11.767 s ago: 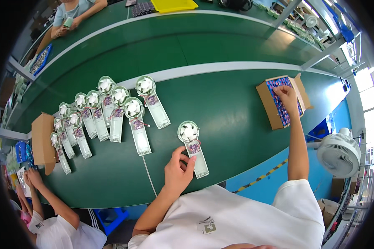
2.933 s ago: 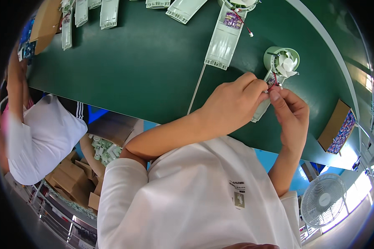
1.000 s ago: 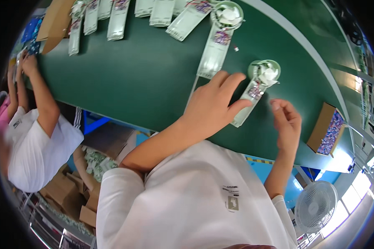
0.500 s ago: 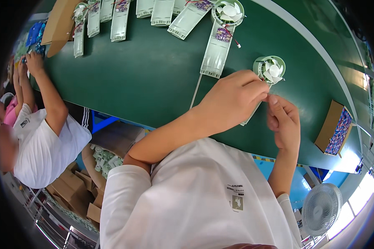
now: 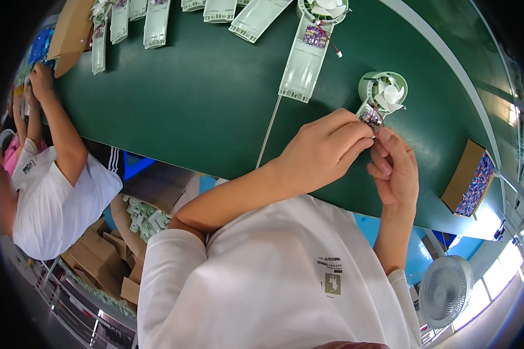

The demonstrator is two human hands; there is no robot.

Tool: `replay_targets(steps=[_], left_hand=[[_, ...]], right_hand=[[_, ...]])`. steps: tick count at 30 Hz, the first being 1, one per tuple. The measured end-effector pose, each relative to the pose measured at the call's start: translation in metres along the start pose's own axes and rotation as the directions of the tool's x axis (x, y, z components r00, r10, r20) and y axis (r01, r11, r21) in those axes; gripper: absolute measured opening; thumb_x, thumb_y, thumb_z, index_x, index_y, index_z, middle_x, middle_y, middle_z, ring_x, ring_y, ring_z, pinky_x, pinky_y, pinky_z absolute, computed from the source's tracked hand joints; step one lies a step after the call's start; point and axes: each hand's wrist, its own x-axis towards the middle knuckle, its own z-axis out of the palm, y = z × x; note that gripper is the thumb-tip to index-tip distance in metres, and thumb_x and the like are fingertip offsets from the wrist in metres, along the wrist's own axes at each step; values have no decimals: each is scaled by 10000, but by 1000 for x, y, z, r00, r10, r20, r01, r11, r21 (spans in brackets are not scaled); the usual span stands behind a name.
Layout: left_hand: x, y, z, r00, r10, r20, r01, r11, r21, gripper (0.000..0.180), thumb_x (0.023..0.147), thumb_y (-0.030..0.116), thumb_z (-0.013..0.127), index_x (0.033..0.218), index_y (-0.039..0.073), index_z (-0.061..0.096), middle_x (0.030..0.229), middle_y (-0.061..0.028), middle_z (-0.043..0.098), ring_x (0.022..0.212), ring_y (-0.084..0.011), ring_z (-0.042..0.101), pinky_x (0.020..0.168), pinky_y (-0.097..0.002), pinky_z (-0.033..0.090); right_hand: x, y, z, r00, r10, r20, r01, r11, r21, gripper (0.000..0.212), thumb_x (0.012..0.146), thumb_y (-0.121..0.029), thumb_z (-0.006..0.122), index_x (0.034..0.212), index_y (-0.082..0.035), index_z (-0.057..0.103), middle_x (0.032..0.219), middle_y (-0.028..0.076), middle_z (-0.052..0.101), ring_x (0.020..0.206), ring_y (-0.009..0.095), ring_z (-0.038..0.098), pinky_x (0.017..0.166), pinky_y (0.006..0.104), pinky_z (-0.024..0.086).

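A pale green hand-fan housing [image 5: 382, 92] with a white rotor lies on the green table [image 5: 204, 110]. Its handle part runs under my hands. My left hand [image 5: 323, 152] covers the handle, its fingertips pinching a small purple circuit board [image 5: 370, 118] with red wires. My right hand [image 5: 396, 168] meets it from the right, thumb and fingers touching the same board. A second fan housing [image 5: 308, 49] with its own board lies just beyond, to the left.
Several more housings [image 5: 156, 20] lie in a row at the far left. A cardboard box [image 5: 470, 180] of purple boards sits at right. A co-worker in white [image 5: 55, 180] reaches to another box [image 5: 70, 32]. A white floor fan [image 5: 445, 285] stands below right.
Over the last second my two hands have closed together on the board at the housing's handle; before, my right hand was apart from it. The view has shifted a little.
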Motion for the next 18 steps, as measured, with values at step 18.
replay_targets(steps=[18], left_hand=[[3, 0, -7, 935, -308, 177, 266, 937, 226, 306, 834, 222, 729, 946, -31, 596, 857, -147, 620, 688, -303, 643, 562, -363, 525]], right_hand=[[8, 2, -10, 804, -585, 110, 490, 546, -679, 123, 933, -123, 658, 993, -17, 680, 823, -26, 606, 619, 37, 464, 540, 185, 350]])
